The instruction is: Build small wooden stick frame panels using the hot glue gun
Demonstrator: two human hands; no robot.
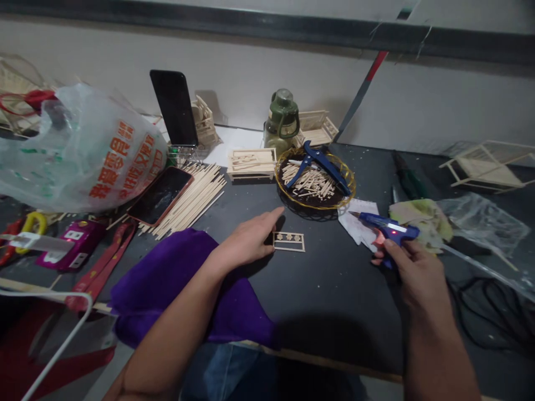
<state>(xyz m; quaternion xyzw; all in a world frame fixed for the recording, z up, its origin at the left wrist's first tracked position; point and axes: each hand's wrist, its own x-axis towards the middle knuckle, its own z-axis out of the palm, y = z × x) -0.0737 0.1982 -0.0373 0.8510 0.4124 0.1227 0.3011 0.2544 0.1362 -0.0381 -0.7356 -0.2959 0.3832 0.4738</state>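
My left hand [246,239] rests on the dark table [334,289], its fingers stretched out and touching the left end of a small flat wooden frame piece [288,241]. My right hand [412,270] grips a blue glue gun [387,229] by its handle; the nozzle points left over a scrap of white paper [355,223]. A red light glows on the gun. A purple cloth [184,289] lies under my left forearm.
A wire basket [314,181] holds short sticks and blue scissors. Behind it are a green lantern [282,120], wooden stick models, an upright phone [174,108], a second phone on a stick bundle [190,197], a plastic bag [79,150], and black cables [493,312].
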